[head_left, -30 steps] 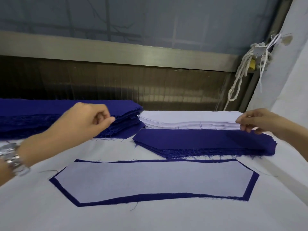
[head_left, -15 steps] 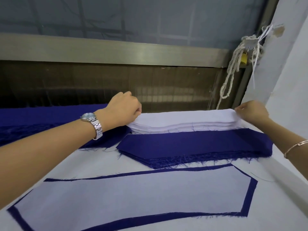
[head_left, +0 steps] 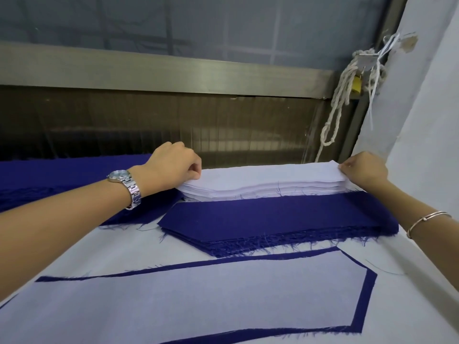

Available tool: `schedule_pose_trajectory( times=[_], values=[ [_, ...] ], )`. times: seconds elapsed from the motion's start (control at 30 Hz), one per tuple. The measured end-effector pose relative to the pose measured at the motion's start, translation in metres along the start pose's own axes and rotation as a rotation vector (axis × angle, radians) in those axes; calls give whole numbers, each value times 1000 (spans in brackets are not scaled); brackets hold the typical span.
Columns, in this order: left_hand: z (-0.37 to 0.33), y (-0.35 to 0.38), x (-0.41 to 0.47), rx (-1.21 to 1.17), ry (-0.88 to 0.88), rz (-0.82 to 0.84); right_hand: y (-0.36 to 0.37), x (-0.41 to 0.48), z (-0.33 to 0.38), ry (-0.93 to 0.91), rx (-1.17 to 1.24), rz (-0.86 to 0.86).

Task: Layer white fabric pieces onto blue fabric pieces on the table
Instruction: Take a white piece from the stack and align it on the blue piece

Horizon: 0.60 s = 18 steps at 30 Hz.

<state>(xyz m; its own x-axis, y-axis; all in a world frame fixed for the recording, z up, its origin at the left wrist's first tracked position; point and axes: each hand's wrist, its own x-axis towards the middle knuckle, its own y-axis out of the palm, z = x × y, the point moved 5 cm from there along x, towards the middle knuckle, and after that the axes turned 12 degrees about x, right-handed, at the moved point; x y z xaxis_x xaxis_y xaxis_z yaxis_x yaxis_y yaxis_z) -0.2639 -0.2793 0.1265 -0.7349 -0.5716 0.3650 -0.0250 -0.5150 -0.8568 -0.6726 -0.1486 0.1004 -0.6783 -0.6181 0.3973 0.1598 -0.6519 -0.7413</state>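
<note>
At the worktop's [head_left: 119,244] far edge, left hand [head_left: 173,167] and right hand [head_left: 365,170] pinch opposite ends of the top piece [head_left: 260,173] of the white stack [head_left: 273,191] — probably to lift it flat — behind the blue stack [head_left: 273,219].

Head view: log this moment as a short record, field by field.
left hand: pinches the left end of the white stack, at its top
right hand: pinches the right end, top layers raised
blue stack: in front of the white stack, untouched
layered pair: white piece lies on blue piece, blue border showing
table: white surface
left wrist: watch
</note>
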Motion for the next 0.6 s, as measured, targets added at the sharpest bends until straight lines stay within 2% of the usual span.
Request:
schedule_pose_trajectory(
  times=[0.23,0.4,0.5,0.6],
  values=[
    [3,2,-6,-8,-24,-18,0,0,10,-145,7,-46],
    [4,2,-5,-17,-27,-56,2,4,4,-56,189,-17],
    [5,2,-4,-35,-37,-61,1,3,3,-79,305,0],
    [6,4,-2,-28,-53,-22,0,4,-1,-96,309,26]
  ],
)
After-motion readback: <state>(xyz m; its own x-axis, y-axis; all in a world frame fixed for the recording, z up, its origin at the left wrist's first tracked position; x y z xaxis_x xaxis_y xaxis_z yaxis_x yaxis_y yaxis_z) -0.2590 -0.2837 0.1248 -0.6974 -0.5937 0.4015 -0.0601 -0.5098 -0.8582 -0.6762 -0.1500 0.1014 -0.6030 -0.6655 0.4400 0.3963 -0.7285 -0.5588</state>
